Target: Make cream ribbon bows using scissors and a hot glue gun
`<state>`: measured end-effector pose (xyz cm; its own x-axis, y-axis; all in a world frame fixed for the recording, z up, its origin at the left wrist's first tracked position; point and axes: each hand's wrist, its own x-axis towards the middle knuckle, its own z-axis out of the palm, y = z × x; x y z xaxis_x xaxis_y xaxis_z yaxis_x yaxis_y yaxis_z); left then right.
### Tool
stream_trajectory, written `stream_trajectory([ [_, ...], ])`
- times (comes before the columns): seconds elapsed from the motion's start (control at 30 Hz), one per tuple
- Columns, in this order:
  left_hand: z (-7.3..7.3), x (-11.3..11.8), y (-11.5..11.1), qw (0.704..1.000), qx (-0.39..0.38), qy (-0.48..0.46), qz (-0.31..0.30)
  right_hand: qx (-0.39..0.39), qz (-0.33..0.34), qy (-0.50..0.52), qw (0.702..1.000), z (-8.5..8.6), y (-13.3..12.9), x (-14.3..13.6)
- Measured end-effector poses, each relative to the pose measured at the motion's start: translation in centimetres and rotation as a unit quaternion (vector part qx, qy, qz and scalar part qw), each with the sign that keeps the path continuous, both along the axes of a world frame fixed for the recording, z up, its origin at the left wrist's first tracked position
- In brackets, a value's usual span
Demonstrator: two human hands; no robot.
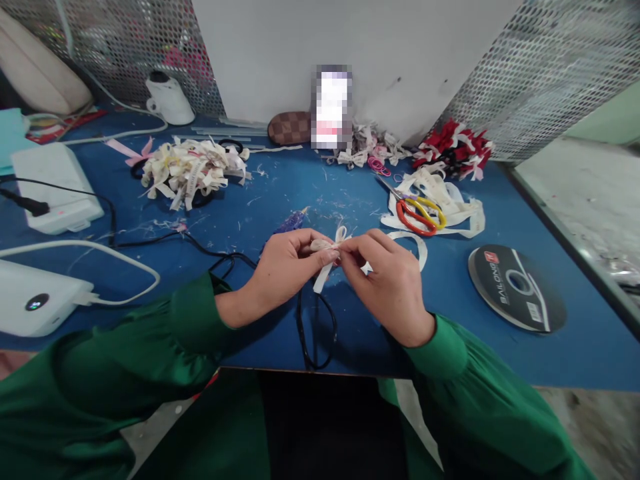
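Note:
A small white ribbon bow (pixel 324 275) is held over the front middle of the blue table, with a loop standing up and a tail hanging down. My left hand (pixel 287 263) pinches it from the left between thumb and fingers. From the right, my right hand (pixel 387 273) is closed on the bow's knot with its fingertips. Behind the right hand a strip of white ribbon (pixel 420 250) curves across the table. Just beyond the left hand lies a purple-blue item (pixel 293 222), partly covered by it.
Red-and-yellow-handled scissors (pixel 417 215) rest on a heap of ribbon (pixel 457 200). A black ribbon spool (pixel 515 287) lies at right. Ribbon bows (pixel 193 170) are piled at left, red bows (pixel 455 148) at back right. A black cable (pixel 195 248), white power bank (pixel 43 297) and propped phone (pixel 332 110) surround the work.

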<state>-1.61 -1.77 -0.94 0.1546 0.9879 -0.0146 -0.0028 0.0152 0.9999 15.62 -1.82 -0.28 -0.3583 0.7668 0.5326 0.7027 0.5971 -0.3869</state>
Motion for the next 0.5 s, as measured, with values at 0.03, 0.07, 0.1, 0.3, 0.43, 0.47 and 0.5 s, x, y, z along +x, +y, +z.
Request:
stream_trajectory([
  [0.03, 0.07, -0.01, -0.03, 1.000, -0.002, 0.001, 0.001, -0.001, 0.000, -0.001, 1.000, 0.01, -0.01, -0.01],
  [0.07, 0.15, -0.02, -0.07, 1.000, -0.007, 0.002, 0.000, -0.002, 0.000, -0.001, 1.000, 0.02, -0.03, -0.03],
  [0.1, 0.22, -0.03, -0.11, 1.000, -0.012, 0.003, 0.000, -0.004, 0.000, 0.000, 1.000, 0.01, -0.05, -0.04],
  [0.3, 0.34, -0.15, -0.34, 0.999, -0.016, 0.040, 0.000, -0.037, -0.011, 0.044, 0.998, -0.09, -0.16, 0.01],
  [0.43, 0.28, -0.24, -0.37, 0.998, -0.001, 0.068, -0.002, -0.059, -0.007, 0.068, 0.996, 0.01, -0.16, 0.07],
  [0.47, 0.27, -0.24, -0.36, 0.998, 0.002, 0.070, -0.003, -0.063, -0.006, 0.071, 0.995, 0.05, -0.14, 0.08],
  [0.5, 0.26, -0.24, -0.35, 0.998, 0.004, 0.070, -0.003, -0.067, -0.004, 0.073, 0.995, 0.09, -0.13, 0.09],
])
